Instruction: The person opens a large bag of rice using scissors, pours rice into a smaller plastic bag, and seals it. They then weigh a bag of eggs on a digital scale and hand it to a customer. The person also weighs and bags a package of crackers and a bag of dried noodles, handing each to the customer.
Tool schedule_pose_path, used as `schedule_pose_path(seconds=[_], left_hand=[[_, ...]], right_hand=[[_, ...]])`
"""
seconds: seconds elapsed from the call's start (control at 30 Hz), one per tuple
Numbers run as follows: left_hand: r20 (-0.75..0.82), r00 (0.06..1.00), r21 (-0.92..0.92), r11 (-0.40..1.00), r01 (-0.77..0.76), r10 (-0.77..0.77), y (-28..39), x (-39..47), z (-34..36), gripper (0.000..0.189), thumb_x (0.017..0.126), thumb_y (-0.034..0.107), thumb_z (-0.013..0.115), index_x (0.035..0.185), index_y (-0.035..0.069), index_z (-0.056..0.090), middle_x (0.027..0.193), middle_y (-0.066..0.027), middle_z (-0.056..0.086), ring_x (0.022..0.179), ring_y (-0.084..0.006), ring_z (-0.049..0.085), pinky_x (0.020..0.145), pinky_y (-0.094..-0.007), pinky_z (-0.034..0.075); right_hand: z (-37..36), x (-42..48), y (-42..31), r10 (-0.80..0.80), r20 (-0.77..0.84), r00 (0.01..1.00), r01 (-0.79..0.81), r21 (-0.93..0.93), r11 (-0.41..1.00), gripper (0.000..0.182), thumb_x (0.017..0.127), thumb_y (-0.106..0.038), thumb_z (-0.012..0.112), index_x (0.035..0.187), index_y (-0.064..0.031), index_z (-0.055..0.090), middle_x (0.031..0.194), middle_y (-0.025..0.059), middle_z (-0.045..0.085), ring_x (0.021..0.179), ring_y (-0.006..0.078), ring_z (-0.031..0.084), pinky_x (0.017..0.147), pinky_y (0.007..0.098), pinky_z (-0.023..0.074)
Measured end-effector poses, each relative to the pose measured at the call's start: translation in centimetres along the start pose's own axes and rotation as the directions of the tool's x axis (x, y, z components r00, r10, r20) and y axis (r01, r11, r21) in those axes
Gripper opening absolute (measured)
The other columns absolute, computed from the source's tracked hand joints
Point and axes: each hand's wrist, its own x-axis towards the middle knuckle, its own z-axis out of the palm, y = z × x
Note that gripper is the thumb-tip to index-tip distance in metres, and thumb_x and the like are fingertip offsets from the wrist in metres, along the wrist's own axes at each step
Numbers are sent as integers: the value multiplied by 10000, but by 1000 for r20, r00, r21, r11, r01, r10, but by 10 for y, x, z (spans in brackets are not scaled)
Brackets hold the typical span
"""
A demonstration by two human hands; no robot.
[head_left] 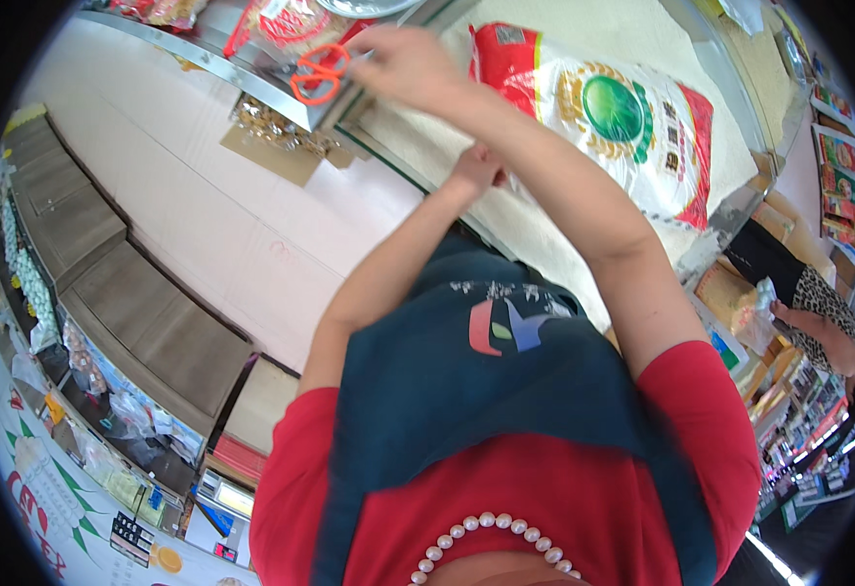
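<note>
My right hand (405, 66) reaches across the corner of a glass-edged bin and has its fingers on the blade end of a pair of orange-handled scissors (317, 75). The scissor handles stick out to the left, over a metal-edged display counter (281, 99). Below my right forearm, my left hand (480, 167) has its fingers curled near the near side of a large rice sack (618, 121); the forearm partly covers it, and whether it grips anything is unclear. The red-and-white plastic sack bears writing and a green emblem. It lies on loose white grain (434, 146) in the bin.
Red-printed packets (292, 26) and a metal bowl (369, 6) sit on the counter. Cardboard (273, 154) and wrapped goods lie below its edge. Brown cabinets (156, 329) line the left. A person (823, 329) on the right holds a plastic bag.
</note>
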Motion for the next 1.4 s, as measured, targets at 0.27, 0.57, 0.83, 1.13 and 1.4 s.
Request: schedule_pose_path(seconds=[0.27,0.57,0.83,1.13,1.4], left_hand=[[-17,981,-11,981,192,-192,10,0,3,360,918,438,511,871,83,544,607,26,421,517,-86,411,472,-232,349],[92,992,388,921,39,-80,22,-13,-12,265,850,332,621,877,68,618,651,40,496,552,-49,402,510,-200,327],[149,979,431,900,61,-138,18,-31,-29,209,869,230,597,998,77,658,763,58,579,593,-31,412,538,-198,343],[89,986,395,914,97,-143,2,-26,-24,202,863,144,570,994,22,661,905,-32,654,825,-94,572,786,-246,442],[61,989,308,945,107,-132,5,-29,-17,172,859,205,594,949,77,665,700,48,566,548,-36,395,494,-196,315]], right_hand=[[-96,-192,86,724,-212,656,-641,351,683,155,877,-178,561,932,-44,618,706,71,624,635,122,582,612,282,466],[-68,-224,65,501,-168,849,-475,170,863,124,830,-109,598,941,-66,632,832,98,634,728,219,610,659,325,485],[-63,-216,80,250,-44,967,-250,-349,903,96,790,-187,638,881,-159,651,869,50,600,860,249,591,672,376,489],[-55,-194,83,139,-94,986,-162,-309,937,116,767,-115,607,875,-131,644,871,63,613,873,270,587,723,391,491],[-45,-202,106,311,-34,950,-313,-108,944,103,766,-95,610,854,-101,664,824,104,629,741,295,604,684,381,493]])
